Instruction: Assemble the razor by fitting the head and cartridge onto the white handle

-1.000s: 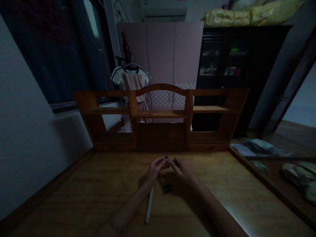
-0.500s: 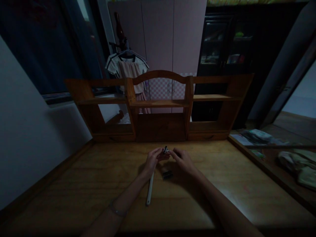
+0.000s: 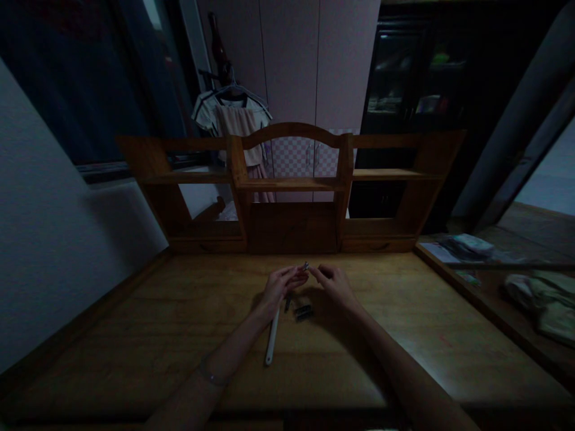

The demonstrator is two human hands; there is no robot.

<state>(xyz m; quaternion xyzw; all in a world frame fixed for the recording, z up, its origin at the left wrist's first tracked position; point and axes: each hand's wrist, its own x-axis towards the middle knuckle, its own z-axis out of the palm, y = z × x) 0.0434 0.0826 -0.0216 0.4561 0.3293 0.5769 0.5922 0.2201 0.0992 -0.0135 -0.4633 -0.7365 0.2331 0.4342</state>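
Observation:
My left hand [image 3: 281, 285] pinches a small shiny metal piece [image 3: 305, 266] at its fingertips, just above the wooden desk [image 3: 404, 335]. My right hand [image 3: 335, 282] hovers close beside it, fingers curled toward the piece; whether it touches the piece is unclear. A white pen-like stick [image 3: 272, 336] lies on the desk under my left wrist. A small dark part [image 3: 303, 312] rests on the desk between my hands, with another tiny dark bit [image 3: 287, 302] near it.
A wooden shelf unit [image 3: 291, 185] stands along the desk's far edge. The wall is on the left. Papers and cloth [image 3: 467, 246] lie on a surface to the right. Clothes on a hanger [image 3: 233, 114], a pink wardrobe and a dark cabinet stand behind.
My hands have drawn slightly apart, the metal piece staying in the left fingers. A tiny dark bit now shows on the desk. The camera tilted down a little.

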